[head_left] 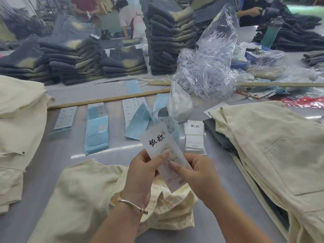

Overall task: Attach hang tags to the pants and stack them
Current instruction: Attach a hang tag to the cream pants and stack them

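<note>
Grey tabletop (pixel 52 155) crowded with folded trousers. Both hands pinch a white card hang tag with black brush lettering (pixel 157 142): left hand (pixel 142 171) on its left edge, right hand (pixel 198 172) lower right. Cream corduroy pants (pixel 84 193) lie directly beneath. Tag prepared, seemingly unattached; next it needs fastening to the waistband, probably with a plastic tie.

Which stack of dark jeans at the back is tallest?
The stack right of centre, beside the clear plastic bag; it rises well above the lower stacks to its left.
</note>
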The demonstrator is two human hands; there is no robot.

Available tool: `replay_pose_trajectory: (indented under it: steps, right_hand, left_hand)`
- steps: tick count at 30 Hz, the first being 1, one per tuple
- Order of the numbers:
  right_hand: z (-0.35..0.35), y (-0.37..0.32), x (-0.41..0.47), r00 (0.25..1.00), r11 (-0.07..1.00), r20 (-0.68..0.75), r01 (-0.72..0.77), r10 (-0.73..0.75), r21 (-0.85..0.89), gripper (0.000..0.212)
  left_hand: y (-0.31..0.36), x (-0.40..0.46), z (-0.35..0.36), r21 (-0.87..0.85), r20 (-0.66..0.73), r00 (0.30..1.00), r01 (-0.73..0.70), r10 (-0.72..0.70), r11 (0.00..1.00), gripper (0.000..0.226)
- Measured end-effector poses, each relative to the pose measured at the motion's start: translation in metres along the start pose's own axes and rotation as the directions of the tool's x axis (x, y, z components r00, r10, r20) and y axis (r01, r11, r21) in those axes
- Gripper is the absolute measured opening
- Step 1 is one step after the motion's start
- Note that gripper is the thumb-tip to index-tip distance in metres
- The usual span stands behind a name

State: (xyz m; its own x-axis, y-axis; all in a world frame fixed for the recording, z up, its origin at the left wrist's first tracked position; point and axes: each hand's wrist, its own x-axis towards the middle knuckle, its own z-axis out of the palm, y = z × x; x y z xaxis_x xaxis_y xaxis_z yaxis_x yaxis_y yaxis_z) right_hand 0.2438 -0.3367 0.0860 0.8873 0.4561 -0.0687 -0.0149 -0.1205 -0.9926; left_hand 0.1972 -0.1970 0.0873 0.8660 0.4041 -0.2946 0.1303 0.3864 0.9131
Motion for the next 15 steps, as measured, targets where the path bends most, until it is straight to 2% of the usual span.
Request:
replay_pose_trajectory:
  steps: [3,6,9,13,15]
  right_hand:
    - [-0.001,-0.001,0.004,0.997,0.990,0.004,-0.074,0.074,0.121,0.025]
    - [-0.006,-0.003,0.004,0.981,0.956,0.131,-0.170,0.142,0.238,0.036]
    - [-0.006,-0.002,0.001,0.968,0.961,0.230,-0.153,0.099,0.230,0.023]
    - [0.000,-0.004,-0.004,0.955,0.942,0.289,-0.152,0.062,0.300,0.009]
    - [0.004,-0.007,-0.005,0.953,0.933,0.301,-0.138,0.034,0.333,0.009]
  left_hand:
    - [-0.001,0.001,-0.002,0.038,0.041,0.999,-0.038,0.036,0.999,0.026]
    - [0.002,0.001,-0.002,-0.002,0.077,0.995,0.060,-0.060,0.998,0.027]
    - [0.005,-0.001,0.001,-0.033,0.028,0.993,0.117,-0.116,0.993,0.031]
    - [0.006,-0.004,0.005,0.127,-0.092,0.996,0.015,-0.003,0.992,0.041]
    - [0.008,-0.006,0.005,0.073,-0.102,0.992,0.076,-0.069,0.994,0.040]
